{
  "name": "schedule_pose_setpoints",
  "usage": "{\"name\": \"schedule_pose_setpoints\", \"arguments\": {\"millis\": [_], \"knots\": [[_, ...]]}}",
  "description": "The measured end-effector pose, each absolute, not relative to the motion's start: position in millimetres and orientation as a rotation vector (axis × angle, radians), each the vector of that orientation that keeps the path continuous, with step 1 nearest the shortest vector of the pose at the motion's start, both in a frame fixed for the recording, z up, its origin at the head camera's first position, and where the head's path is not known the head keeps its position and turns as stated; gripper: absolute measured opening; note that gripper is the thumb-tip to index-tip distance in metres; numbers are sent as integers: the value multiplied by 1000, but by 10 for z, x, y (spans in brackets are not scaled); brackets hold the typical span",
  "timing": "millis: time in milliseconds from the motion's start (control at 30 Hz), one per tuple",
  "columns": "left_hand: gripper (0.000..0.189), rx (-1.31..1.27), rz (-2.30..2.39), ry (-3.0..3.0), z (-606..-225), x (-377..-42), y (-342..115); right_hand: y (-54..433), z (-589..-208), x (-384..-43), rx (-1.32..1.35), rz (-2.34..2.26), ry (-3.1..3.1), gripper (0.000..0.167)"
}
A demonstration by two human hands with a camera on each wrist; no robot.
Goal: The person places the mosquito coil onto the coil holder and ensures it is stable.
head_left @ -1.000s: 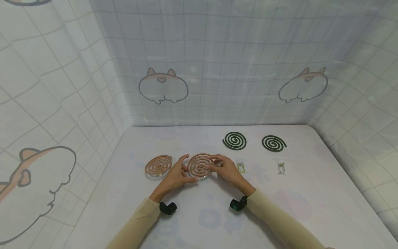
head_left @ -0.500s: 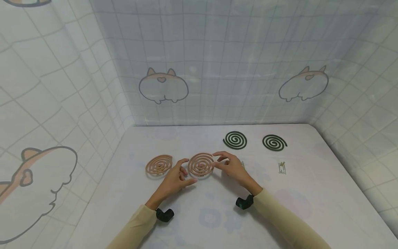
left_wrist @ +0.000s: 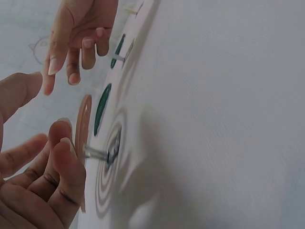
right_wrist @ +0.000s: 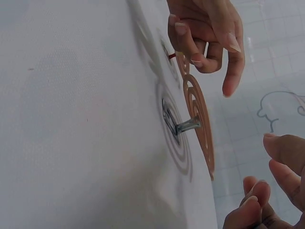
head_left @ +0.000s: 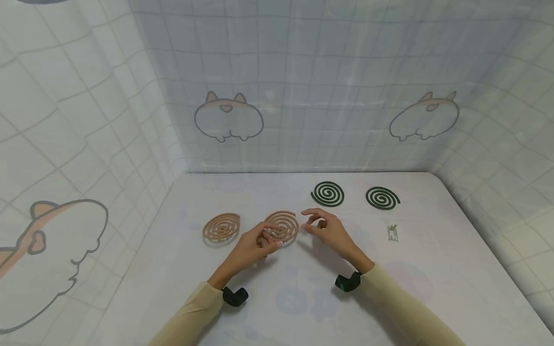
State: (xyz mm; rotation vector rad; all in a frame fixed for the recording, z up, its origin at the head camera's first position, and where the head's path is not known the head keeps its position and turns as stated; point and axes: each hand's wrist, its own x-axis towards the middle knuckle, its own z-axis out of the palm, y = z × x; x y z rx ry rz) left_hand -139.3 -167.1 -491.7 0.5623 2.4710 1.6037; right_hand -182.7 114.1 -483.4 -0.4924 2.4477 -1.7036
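A brown mosquito coil (head_left: 283, 229) lies level on a small metal stand (right_wrist: 188, 125), raised off the table, as both wrist views show. My left hand (head_left: 252, 246) is at its near left side, fingers bent and thumb apart, the index finger overlapping the coil in the head view. Just off the coil's right edge, my right hand (head_left: 332, 234) hovers with loosely bent fingers and nothing between them. Further left, a second brown coil (head_left: 221, 229) also sits raised above the table.
Two green mosquito coils (head_left: 327, 194) lie flat toward the back right of the white table (head_left: 433, 312). A small metal stand (head_left: 392, 233) lies in front of the right one. Grid-patterned curtains (head_left: 324, 72) enclose the table at the back and sides.
My right hand has let go of the middle brown coil and drawn back to the right, hiding a stand. My left hand moved slightly right, over the coil's left edge.
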Motion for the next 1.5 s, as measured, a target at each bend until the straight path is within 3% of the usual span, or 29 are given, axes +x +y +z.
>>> {"name": "schedule_pose_setpoints", "arguments": {"millis": [300, 900, 1133, 1500], "knots": [[47, 655, 1509, 2506, -4856, -1401, -1465, 1252, -4811, -1824, -467, -1748, 2469, 36], [30, 924, 1400, 2437, -4831, -1419, -854, 1459, -4779, -1820, -400, -1749, 2491, 42], [30, 867, 1414, 2431, -4861, -1467, -616, 1623, -4772, -1837, -388, -1777, 2528, 32], [24, 772, 1419, 2520, -4952, -1530, -362, 1786, -4801, -1909, -388, -1816, 2539, 34]]}}
